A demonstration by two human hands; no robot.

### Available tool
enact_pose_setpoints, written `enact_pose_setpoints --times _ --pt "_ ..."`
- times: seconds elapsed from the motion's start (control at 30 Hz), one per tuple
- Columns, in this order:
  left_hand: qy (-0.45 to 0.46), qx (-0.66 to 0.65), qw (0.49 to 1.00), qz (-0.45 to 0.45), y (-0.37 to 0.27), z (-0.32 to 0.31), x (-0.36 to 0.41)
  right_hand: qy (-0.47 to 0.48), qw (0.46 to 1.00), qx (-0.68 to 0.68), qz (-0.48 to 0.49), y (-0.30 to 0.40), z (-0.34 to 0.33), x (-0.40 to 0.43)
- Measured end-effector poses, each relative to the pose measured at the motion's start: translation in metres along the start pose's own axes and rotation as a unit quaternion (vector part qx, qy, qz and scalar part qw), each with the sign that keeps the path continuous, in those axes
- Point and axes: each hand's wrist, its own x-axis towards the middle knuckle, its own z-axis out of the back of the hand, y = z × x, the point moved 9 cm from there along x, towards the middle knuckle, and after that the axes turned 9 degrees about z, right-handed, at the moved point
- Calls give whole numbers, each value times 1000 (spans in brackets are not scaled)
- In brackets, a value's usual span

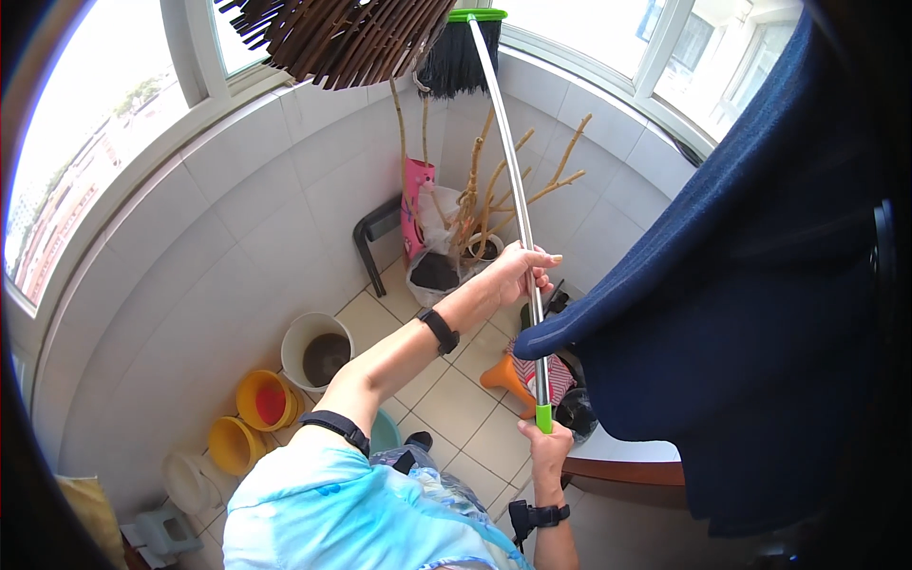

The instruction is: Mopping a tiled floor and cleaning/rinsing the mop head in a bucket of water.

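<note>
A broom with a silver metal handle point(511, 153) stretches away from me, its green head with black bristles point(467, 57) raised near the window corner. My left hand point(524, 274) wraps around the middle of the handle, thumb extended. Lower down, my right hand point(550, 449) grips the handle at its green end cap point(544, 419). Beside the bristles hangs a rolled or bunched blind of dark brown slats point(349, 43); whether the bristles touch it I cannot tell. Dark blue cloth point(662, 306) hangs on the right, its lower corner crossing in front of the handle.
Bare branches point(474, 185) rise from pots in the far corner, near a black folded stool point(374, 235). Along the left wall stand a white bucket point(292, 356) and yellow buckets point(231, 445). An orange stool point(507, 381) bearing striped cloth point(545, 374) is right of centre.
</note>
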Motion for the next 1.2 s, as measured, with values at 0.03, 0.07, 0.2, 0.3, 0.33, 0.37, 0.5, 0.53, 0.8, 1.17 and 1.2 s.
enact_pose_setpoints --times 0.03,0.07,0.2,0.3,0.33,0.37,0.5,0.53,0.8,1.17,1.2 --pt "-4 -1 1000 4 1 6 3 0 1000 0 -1 1 0 -1" --pt "-14 -11 1000 11 4 11 5 4 1000 -17 11 5 0 -1" --pt "-16 -26 999 31 21 25 8 4 999 -39 11 -3 1 -6" --pt "-10 -56 998 31 40 24 8 -1 999 -35 10 -5 11 -15" --pt "-21 -57 997 38 45 23 4 0 999 -36 7 -10 14 -16" --pt "-10 -44 998 38 49 21 3 2 999 -40 -8 -18 18 -18" --pt "-26 -45 998 26 69 9 3 -1 998 -46 -52 -42 42 -28" --pt "-22 -43 998 44 75 4 0 -13 998 -50 -43 -51 49 -30" --pt "38 -18 993 106 111 -45 -17 -29 995 -81 -50 -73 91 -49" --pt "18 -24 999 33 101 -37 30 -49 992 -117 26 -26 114 -12" --pt "34 4 999 -21 93 -23 38 -43 995 -87 13 -11 106 -7"
